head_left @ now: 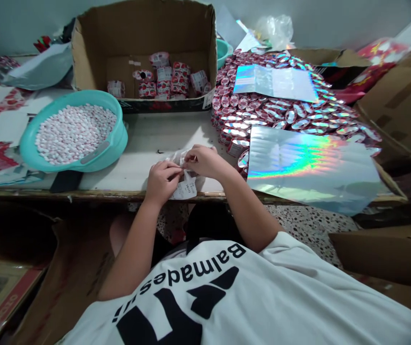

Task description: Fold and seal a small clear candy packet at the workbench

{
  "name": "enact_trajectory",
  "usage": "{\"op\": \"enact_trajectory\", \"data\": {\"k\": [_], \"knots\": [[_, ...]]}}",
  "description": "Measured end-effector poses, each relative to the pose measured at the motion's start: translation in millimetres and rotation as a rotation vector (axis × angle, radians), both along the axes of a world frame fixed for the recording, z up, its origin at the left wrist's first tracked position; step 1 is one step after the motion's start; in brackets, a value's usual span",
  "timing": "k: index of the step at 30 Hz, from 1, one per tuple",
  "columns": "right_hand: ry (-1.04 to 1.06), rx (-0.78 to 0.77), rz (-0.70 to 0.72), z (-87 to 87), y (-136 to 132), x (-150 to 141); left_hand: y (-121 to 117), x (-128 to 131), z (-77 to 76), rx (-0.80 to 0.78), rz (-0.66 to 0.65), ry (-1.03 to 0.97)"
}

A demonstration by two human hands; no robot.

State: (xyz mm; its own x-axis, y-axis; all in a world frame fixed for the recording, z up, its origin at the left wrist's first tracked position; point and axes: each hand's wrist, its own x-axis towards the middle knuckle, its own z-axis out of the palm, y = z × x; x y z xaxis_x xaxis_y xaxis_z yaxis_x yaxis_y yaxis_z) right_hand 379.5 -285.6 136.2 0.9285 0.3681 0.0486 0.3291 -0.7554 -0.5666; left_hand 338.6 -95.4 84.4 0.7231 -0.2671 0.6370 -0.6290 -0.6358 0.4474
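Left of the hands [182,172], a teal basin [113,143].

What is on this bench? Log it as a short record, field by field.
left hand: pinches a small white packet at the bench edge
right hand: grips the same packet from above
basin: teal, full of small pale pellets, left of the hands
box: cardboard, open, a few red-and-white packs inside
pile: many red shiny-topped pieces, right of the hands
foil sheets: holographic, lying on the pile
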Motion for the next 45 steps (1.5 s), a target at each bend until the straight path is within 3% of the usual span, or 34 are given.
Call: {"op": "enact_trajectory", "data": {"k": [7, 12, 21, 26, 30, 33, 37, 39, 43, 45], "knots": [[-0.02, 0.242, 0.139, -5.0, -2, 1, 0, -1, -8.8, 0.031, 0.007, -0.124], [0.063, 0.325, 0.04, -14.8, 8, 3, -1, -4, -8.0, 0.075, 0.013, -0.134], [0.032, 0.267, -0.076, -16.3, 20, 1, 2, -5, -3.9, 0.105, -0.018, -0.086], [0.106, 0.482, -0.104, -12.9, 22, 11, 4, -2, -2.3, 0.016, -0.005, 0.039], [-0.051, 0.667, -0.257, -7.4, 5, 19, 5, -3, 2.3, -0.077, -0.001, 0.128], [-0.155, 0.448, -0.202, -4.7, -14, 10, 5, -3, 9.6, -0.121, -0.013, 0.26], [-0.101, 0.118, -0.061, -4.7, -26, -12, 4, 2, 16.5, -0.197, 0.06, 0.33], [-0.083, 0.046, -0.051, -6.0, -22, -19, 2, 7, 17.7, -0.19, 0.108, 0.321], [-0.106, 0.021, -0.009, -7.6, -8, -24, -2, 15, 20.3, 0.06, 0.158, 0.33], [-0.108, 0.008, -0.002, -7.2, -4, -23, -5, 16, 22.2, 0.109, 0.162, 0.338]]}}
